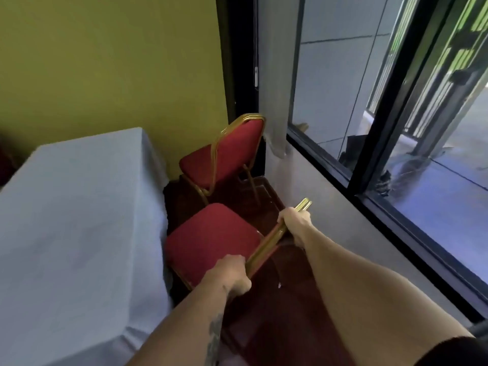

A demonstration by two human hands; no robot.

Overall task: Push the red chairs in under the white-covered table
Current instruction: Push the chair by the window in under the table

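A table under a white cloth (79, 207) fills the left side. Right beside it stands a red chair (211, 239) with a gold frame, its seat edge touching the hanging cloth. My left hand (232, 276) grips the near end of that chair's gold back rail. My right hand (294, 220) grips the far end of the same rail. A second red chair (224, 157) with a gold frame stands further back in the corner, its seat turned toward the table end.
A yellow-green wall (105, 62) rises behind the table. A grey ledge (343, 215) and a dark-framed window (396, 128) run along the right. A narrow strip of dark red carpet (290, 313) lies between the table and the ledge.
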